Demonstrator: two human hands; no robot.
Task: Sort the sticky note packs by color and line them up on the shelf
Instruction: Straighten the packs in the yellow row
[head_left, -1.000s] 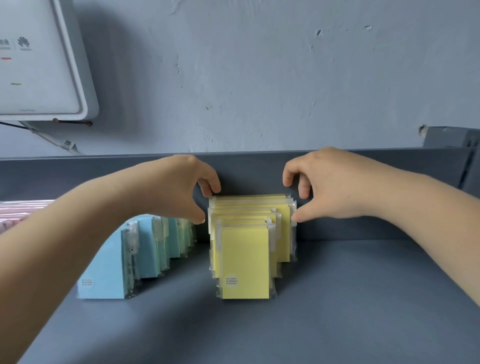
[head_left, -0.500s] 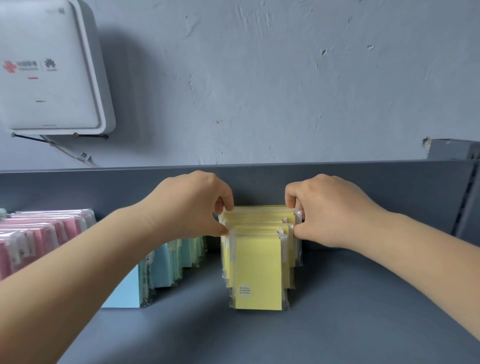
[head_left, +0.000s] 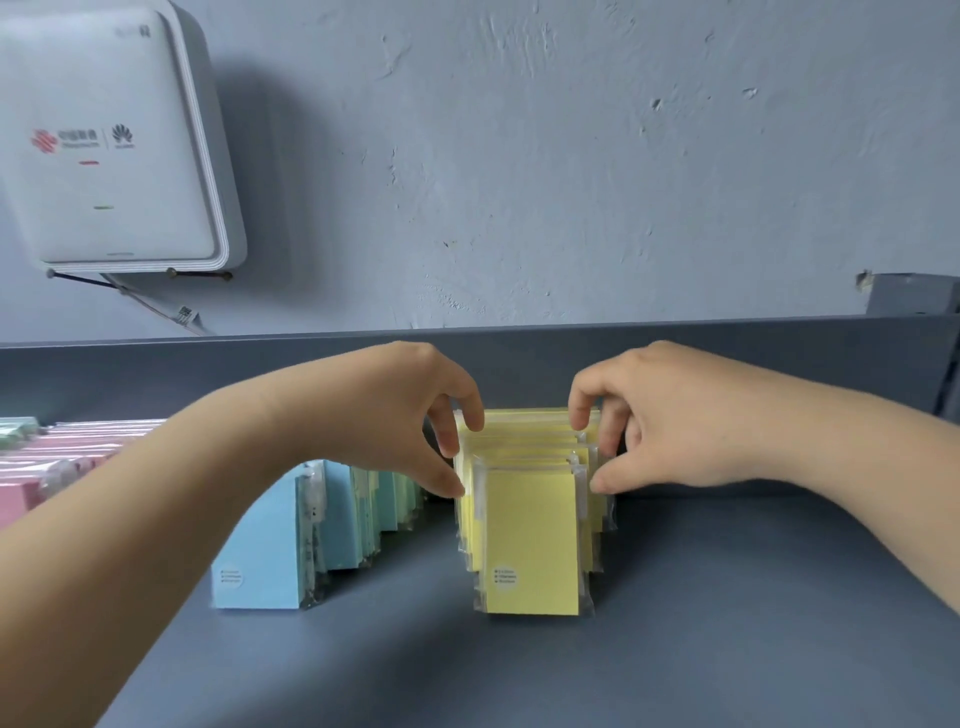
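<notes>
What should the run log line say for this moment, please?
step: squaring yellow packs | left hand: pinches row's left edge | right hand: pinches right edge | blue packs: lined up at left

Three rows of note packs stand upright on a shelf (head_left: 727, 623): one row (head_left: 530, 535) at centre between two hands (head_left: 395, 415), a second (head_left: 291, 540) just left, a third (head_left: 57, 457) at far left. A wall box (head_left: 114, 140) hangs above, behind them.

At frame centre, the yellow paper sticky note packs (head_left: 532, 540) wear glossy, crinkled clear plastic sleeves, as do the pale blue paper packs (head_left: 270, 551) to their left. The dark grey shelf (head_left: 727, 623) looks smooth and matt. The blue-grey plaster wall (head_left: 571, 182) above is rough; the white plastic router box (head_left: 109, 140), upper left, is smooth.
</notes>
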